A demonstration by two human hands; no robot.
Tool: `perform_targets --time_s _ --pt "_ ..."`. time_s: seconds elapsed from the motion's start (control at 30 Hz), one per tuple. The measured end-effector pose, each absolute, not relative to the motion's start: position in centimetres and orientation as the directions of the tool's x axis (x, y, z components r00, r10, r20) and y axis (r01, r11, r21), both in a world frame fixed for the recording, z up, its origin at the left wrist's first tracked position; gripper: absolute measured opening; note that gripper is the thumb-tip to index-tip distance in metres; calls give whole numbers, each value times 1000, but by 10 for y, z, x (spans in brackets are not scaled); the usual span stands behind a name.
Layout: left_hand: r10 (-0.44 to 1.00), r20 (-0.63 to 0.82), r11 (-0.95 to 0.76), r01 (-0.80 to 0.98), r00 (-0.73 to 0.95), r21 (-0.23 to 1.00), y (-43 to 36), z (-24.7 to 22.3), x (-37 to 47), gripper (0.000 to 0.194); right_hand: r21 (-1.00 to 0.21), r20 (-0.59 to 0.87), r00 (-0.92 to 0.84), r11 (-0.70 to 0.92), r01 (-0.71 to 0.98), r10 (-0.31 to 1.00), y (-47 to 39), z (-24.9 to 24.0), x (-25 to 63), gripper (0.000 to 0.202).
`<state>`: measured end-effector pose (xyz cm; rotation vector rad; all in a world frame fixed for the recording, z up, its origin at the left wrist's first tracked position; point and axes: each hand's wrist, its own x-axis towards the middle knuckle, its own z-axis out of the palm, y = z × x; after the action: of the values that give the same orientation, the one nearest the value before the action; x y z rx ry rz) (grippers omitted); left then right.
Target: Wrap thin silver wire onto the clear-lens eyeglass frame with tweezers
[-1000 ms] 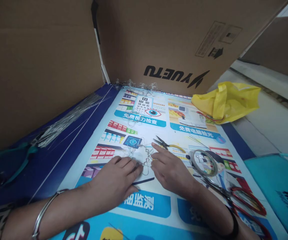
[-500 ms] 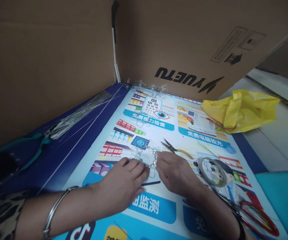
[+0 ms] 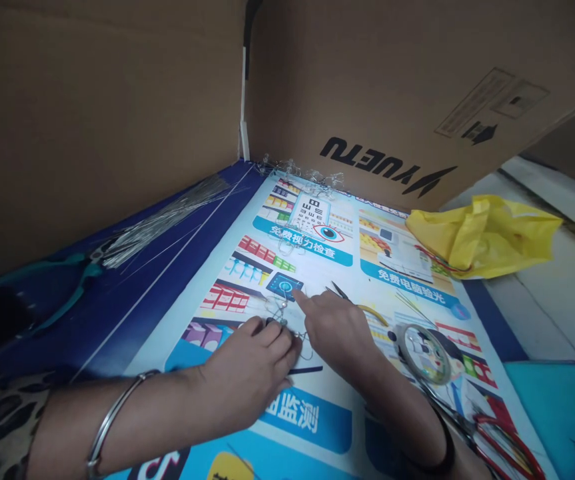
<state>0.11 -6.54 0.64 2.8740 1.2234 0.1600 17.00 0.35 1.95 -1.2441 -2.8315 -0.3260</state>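
A curled left hand (image 3: 254, 370) covers part of a wire piece (image 3: 283, 305) on a printed sheet (image 3: 320, 283) while the right hand (image 3: 340, 330) points beside it, any grip by either hand too hidden to tell, the thin strands seemingly light, springy and easily bent, best pinched mid-length.

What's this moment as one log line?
left hand: on bent wire; right hand: pointing beside wire; yellow-handled pliers: partly behind right hand

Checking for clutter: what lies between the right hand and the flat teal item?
Head view: between right hand and teal item lie a ring-shaped roll and, nearer the wearer, red-handled scissors.
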Motion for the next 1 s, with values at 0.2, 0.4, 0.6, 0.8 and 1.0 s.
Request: perform_targets --time_s 0.2,0.4,0.6,0.8,1.0 --pt "715 108 -697 716 691 37 -67 5 2 43 241 82 -682 649 721 727 6 15 163 39" --pt "720 135 -694 710 681 119 -63 8 -3 40 232 75 -707 677 699 704 8 11 165 42" --pt "771 278 -631 746 572 214 -35 18 -33 31 242 126 -719 682 690 683 6 7 168 39" --pt "753 230 -656 676 617 335 -9 11 -43 24 243 145 -729 690 682 669 5 5 167 40" --pt "758 168 -639 665 631 386 -1 5 -42 19 250 161 -725 683 686 670 5 3 168 40"
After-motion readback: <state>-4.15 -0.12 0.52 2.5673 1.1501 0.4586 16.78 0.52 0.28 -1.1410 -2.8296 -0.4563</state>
